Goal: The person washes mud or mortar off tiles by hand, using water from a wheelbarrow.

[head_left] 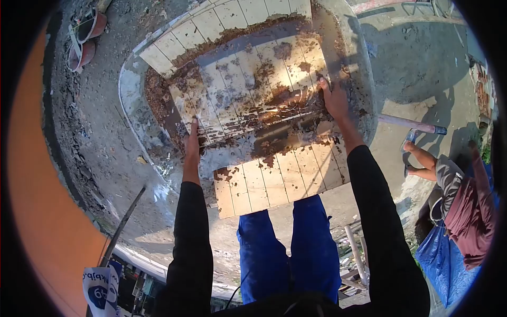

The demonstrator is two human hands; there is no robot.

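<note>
A cream grooved panel (237, 68), with patches of brown and grey worn surface, is held out in front of me. My left hand (192, 141) grips its left edge near the lower corner, thumb on top. On the opposite edge, my right hand (335, 99) is closed with the thumb over the face; the fingers of both hands are mostly hidden beneath. Nearer my legs lies another cream grooved piece (280, 179) with chipped paint. A similar strip (227, 21) shows at the far side. Under them is a large shallow basin-like form with a rounded pale rim (122, 87).
At right, a long handle (409, 122) with a dark end lies over the ground. Another person (465, 211) sits or crouches there beside a blue tarp (443, 259). Two buckets (82, 54) stand far left. An orange surface (31, 201), a printed banner (100, 288) and wooden sticks (356, 253) also show.
</note>
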